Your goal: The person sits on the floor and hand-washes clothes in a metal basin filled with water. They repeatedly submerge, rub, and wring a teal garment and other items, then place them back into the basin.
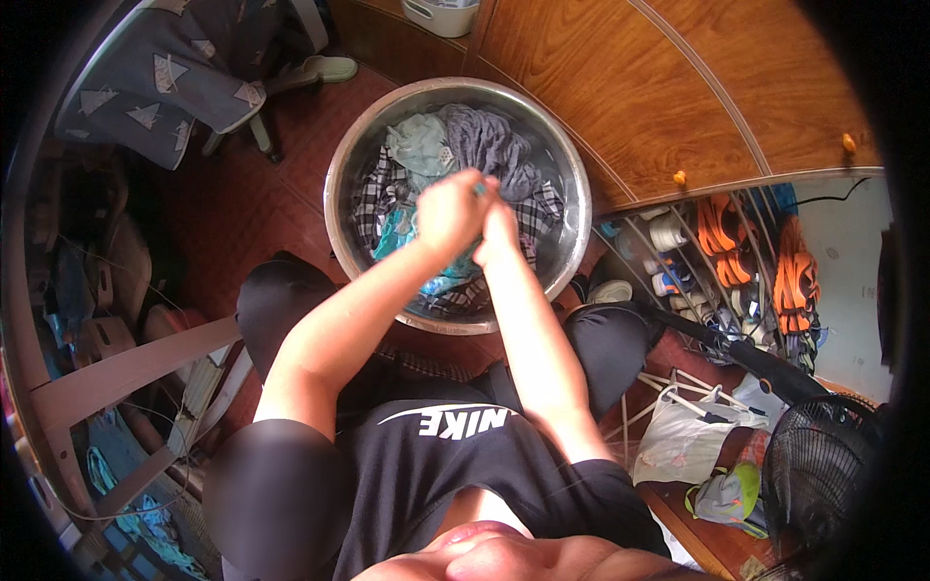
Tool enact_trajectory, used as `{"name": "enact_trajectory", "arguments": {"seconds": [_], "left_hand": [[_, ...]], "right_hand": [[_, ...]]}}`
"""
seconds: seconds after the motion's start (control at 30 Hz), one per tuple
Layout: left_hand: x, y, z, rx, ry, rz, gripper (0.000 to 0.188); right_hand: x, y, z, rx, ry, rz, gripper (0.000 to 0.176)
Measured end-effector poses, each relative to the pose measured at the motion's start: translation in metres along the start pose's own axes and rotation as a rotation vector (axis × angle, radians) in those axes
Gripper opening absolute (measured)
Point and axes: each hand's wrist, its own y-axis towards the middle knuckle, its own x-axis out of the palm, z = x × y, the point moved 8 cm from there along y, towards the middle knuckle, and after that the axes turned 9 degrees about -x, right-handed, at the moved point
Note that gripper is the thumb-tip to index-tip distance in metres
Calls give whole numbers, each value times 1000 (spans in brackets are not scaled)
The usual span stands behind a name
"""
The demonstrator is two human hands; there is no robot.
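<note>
A round metal basin (340,240) stands on the floor before me, holding wet clothes and some water. Over its middle my left hand (452,214) is closed, a bit of teal cloth showing at its fingers. Against it, my right hand (500,225) grips the same teal cloth (465,267), which hangs between and under both hands; motion blur hides the exact grip. Around them lie a pale green garment (421,141), a grey crinkled cloth (490,141), black-and-white checked fabric (541,210) and a turquoise piece (396,231).
Wooden cabinet doors (617,87) rise beyond the basin at the right. A shoe rack (690,261) is to the right, with a black fan (821,465) nearer. A chair with a patterned cover (145,94) stands at the upper left, a metal frame (138,370) at the left.
</note>
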Motion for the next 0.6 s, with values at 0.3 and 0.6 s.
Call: {"name": "enact_trajectory", "arguments": {"seconds": [0.3,0.6], "left_hand": [[17,19,-61,-135,255,62,38],[68,10,-73,143,575,-162,15]], "right_hand": [[-16,7,-60,-363,-1247,121,35],[4,-6,-59,-592,-1766,150,29]]}}
